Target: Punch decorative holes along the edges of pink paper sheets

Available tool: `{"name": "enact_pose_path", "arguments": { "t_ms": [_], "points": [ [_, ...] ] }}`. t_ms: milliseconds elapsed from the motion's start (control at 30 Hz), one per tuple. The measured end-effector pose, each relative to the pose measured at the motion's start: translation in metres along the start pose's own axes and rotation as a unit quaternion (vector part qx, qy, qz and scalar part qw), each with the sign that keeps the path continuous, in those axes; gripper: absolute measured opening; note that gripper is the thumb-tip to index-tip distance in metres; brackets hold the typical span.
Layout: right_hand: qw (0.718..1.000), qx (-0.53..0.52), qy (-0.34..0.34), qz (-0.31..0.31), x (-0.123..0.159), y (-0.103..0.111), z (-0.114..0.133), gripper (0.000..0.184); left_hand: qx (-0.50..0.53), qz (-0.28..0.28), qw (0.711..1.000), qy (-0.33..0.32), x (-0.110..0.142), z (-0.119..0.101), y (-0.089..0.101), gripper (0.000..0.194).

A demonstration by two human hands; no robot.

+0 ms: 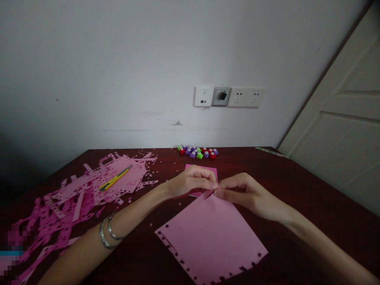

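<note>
A sheet of pink paper [212, 237] hangs or lies cornerwise in front of me, with small punched shapes along its two lower edges. My left hand [194, 179] pinches its top corner between thumb and fingers, and silver bangles circle that wrist. Right beside it, my right hand [245, 194] grips the same corner, the fingertips of both hands nearly touching. The paper creases where they hold it. Behind my left hand lies a brighter pink stack of paper [212, 170], mostly covered by the hand.
Punched pink paper strips and scraps [67, 213] are heaped on the left of the dark red table [297, 190]. A yellow utility knife [115, 179] rests on them. Several small coloured craft punches [199, 155] stand by the wall. A ruler-like strip [271, 152] lies at the back right.
</note>
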State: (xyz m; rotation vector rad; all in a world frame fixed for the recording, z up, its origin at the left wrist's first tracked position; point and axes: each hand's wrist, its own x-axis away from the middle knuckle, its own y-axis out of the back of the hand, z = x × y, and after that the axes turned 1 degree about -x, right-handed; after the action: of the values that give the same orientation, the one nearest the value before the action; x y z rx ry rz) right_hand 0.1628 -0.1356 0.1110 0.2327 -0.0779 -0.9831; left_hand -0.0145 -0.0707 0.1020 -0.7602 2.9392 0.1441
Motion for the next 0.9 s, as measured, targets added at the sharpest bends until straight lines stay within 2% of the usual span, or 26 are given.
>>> {"name": "enact_pose_path", "arguments": {
  "t_ms": [533, 800, 900],
  "points": [
    [0.999, -0.027, 0.025, -0.01, -0.0005, -0.002, 0.0011, 0.032, 0.052, -0.004, 0.998, -0.02, -0.001, 0.005, -0.003, 0.018],
    [0.999, 0.012, 0.037, -0.021, -0.0004, -0.0014, 0.0012, 0.031, 0.09, -0.004, 0.996, -0.029, -0.0029, 0.0087, -0.0029, 0.019],
    [0.998, 0.022, 0.047, -0.032, 0.0008, -0.0009, 0.0027, 0.029, 0.048, -0.007, 0.998, -0.042, -0.0012, 0.0032, -0.0023, 0.022]
  ]
}}
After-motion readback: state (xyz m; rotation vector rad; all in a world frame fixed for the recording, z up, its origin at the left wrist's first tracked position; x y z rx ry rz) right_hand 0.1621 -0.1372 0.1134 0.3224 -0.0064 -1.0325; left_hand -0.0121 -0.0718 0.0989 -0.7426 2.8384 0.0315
